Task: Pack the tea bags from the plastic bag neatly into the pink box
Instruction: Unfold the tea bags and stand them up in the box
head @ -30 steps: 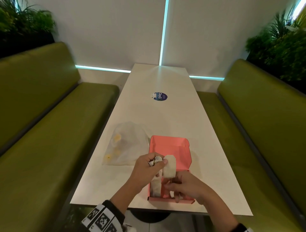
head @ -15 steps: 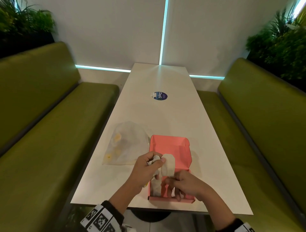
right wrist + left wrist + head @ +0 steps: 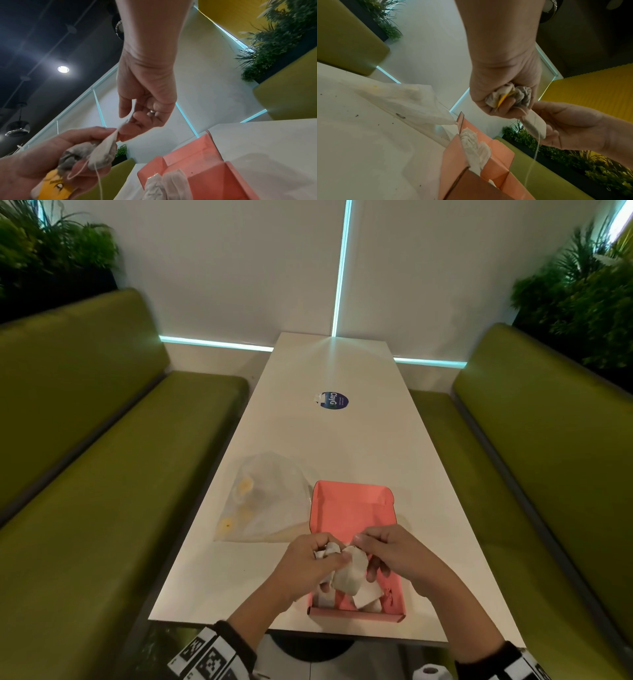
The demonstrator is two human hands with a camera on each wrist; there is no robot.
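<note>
- A long white desk (image 3: 329,446) runs away from the viewer between two olive-green padded benches (image 3: 102,440), one on each side. A white wall with thin cyan light strips closes the far end, and green plants (image 3: 579,296) sit behind both bench backs.
- A round dark-blue sticker (image 3: 331,400) lies flat on the desk at 12 o'clock, well apart from everything else.
- A clear, crinkled plastic bag (image 3: 263,501) lies flat at 10 o'clock from the hands, its edge touching the pink box; small yellow tags show through it.
- The pink box (image 3: 349,508) is open cardboard with a matte surface and folded flaps, standing near the front desk edge at 6 o'clock. Its lid stands open at the far side. Several pale, crumpled tea bags (image 3: 476,146) already lie inside, against the left wall.
- Both hands hover over the box and hide part of its middle.
- The left hand (image 3: 308,563) is clenched round a bunch of wrinkled grey-white tea bags (image 3: 77,154) with a yellow paper tag (image 3: 56,186) and loose white strings (image 3: 100,182).
- The right hand (image 3: 394,553) pinches the top end of one pale, soft tea bag (image 3: 349,573) between thumb and fingertips; the bag's lower part stays against the left hand's bunch.
- Dark specks dot the desk beside the box in the left wrist view.
</note>
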